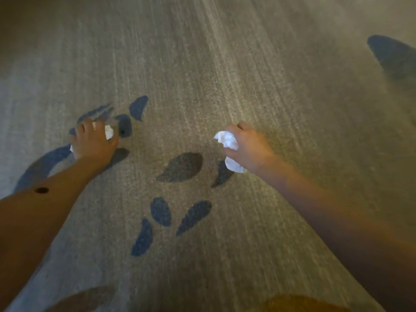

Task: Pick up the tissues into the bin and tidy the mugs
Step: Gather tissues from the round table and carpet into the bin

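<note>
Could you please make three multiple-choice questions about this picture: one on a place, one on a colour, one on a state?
1. Where are the hands?
A. over a carpet
B. over a sink
C. inside a drawer

2. What colour are the tissues?
A. blue
B. white
C. red

3. What is the right hand doing?
A. lying flat and empty
B. gripping a tissue
C. holding a mug

Answers:
1 A: patterned carpet lies under both hands.
2 B: both tissues are white.
3 B: the right hand is closed on a tissue; the left hand is too.

Beige carpet (225, 64) (streaky pile) with dark leaf-shaped patches (181, 167).
</note>
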The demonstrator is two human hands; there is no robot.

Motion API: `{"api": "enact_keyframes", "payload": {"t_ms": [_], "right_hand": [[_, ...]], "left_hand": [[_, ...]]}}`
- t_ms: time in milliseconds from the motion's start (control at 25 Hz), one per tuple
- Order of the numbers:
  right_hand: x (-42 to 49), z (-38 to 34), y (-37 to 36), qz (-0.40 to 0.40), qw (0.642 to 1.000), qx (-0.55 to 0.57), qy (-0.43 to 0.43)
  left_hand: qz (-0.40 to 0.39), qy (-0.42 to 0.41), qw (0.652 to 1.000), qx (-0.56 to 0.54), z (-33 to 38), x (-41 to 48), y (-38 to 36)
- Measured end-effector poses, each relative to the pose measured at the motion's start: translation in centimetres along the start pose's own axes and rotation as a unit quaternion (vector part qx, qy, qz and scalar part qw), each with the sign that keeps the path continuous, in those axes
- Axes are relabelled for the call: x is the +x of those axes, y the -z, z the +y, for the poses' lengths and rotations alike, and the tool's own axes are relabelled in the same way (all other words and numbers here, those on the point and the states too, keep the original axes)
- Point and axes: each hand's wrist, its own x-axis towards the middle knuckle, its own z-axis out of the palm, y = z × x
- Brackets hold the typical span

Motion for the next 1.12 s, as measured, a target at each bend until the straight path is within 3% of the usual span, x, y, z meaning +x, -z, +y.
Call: {"api": "enact_keyframes", "payload": {"t_ms": [240, 640, 960, 1120], "right_hand": [[2.0, -1.6, -1.6, -0.017, 1.000, 0.001, 0.005], [2.1, -1.4, -1.9, -0.010, 1.000, 0.009, -0.009], [3.1, -1.6, -0.7, 0.013, 1.000, 0.011, -0.005], [2.1, -1.1, 3.0, 0.025, 0.999, 0.011, -0.043]], "left_hand": [[-0.046, 0.012, 0.998, 0.048, -1.8, -1.3, -2.6], [-0.036, 0.024, 0.999, -0.009, -0.7, 0.8, -2.1], [-0.036, -0.082, 0.975, -0.203, 10.4, -1.9, -1.1], [-0.036, -0.112, 0.955, -0.274, 16.2, -3.7, 1.5]]}}
